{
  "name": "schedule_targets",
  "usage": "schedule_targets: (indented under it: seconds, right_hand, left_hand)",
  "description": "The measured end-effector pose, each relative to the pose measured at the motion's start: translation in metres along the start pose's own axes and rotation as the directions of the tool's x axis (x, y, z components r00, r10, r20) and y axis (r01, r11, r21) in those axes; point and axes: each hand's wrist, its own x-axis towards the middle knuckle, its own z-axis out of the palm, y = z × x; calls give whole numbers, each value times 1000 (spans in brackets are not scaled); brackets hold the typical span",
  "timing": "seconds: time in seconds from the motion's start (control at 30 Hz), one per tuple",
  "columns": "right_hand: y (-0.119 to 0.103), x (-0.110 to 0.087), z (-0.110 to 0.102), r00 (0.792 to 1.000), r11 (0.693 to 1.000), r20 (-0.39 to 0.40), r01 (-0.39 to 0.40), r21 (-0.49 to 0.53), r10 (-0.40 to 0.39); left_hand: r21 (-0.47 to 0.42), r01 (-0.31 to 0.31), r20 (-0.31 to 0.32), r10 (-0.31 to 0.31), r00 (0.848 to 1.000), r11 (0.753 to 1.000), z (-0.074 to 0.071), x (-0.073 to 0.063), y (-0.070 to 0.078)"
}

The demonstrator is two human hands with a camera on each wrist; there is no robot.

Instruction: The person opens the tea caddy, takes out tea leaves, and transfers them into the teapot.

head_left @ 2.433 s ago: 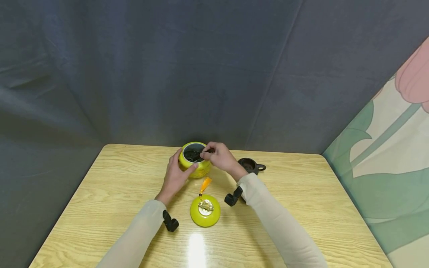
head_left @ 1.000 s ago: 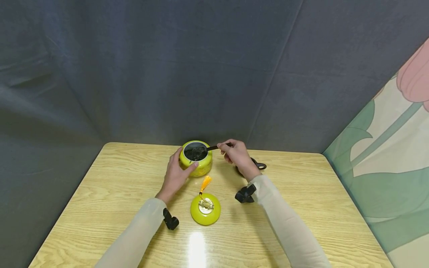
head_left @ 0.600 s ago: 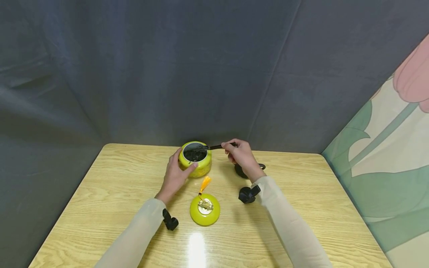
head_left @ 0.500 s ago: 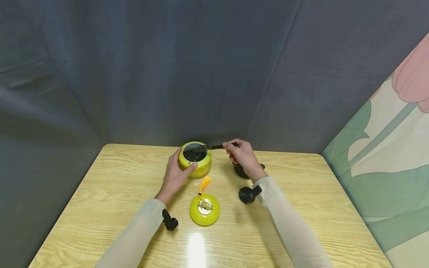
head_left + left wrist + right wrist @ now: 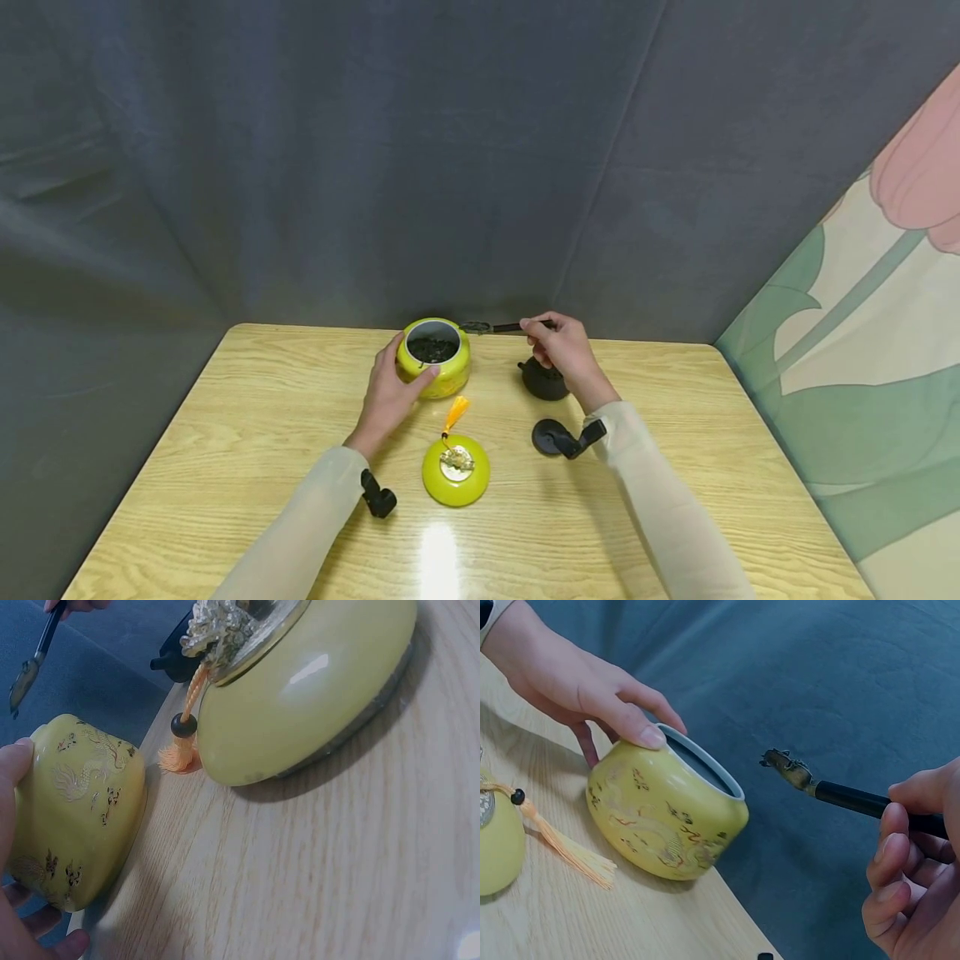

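Observation:
A yellow porcelain jar (image 5: 452, 380) with dragon patterns, holding dark tea leaves (image 5: 432, 349), is at the table's back edge. My left hand (image 5: 386, 396) grips its left side, thumb at the front by the rim. Between thumb and fingers, my right hand (image 5: 567, 348) pinches the black handle of a tea scoop (image 5: 847, 799). Dark leaves (image 5: 786, 763) lie on the scoop's head, which is outside the jar's mouth, apart from the rim in the right wrist view. Below the right hand stands a small dark teapot (image 5: 542, 382), partly hidden by it.
In front of the jar lies its yellow lid (image 5: 455, 493), with a gold ornament and an orange tassel (image 5: 458, 408). A dark round lid (image 5: 547, 437) rests near the right wrist camera. Behind the wooden table (image 5: 285, 417) hangs a dark curtain (image 5: 420, 167).
My right hand has moved from the jar's mouth to the right. The scoop has come up out of the jar with leaves on it. My left hand has stayed on the jar.

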Motion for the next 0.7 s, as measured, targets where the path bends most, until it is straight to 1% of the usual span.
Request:
schedule_targets:
  seconds: [0.2,0.43,0.7]
  right_hand:
    - [2,-4,-15,1000,1000,-29,-7,21,7]
    - [3,-11,-33,998,1000,-60,-7,5,7]
    - [16,-20,-56,993,1000,-118,-16,19,18]
  left_hand:
    - [-8,-3,-1,3,1000,1000,1,-1,0]
    - [-9,-3,-2,3,1000,1000,1,-1,-2]
    - [-9,-10,-4,10,1000,1000,1,-1,-1]
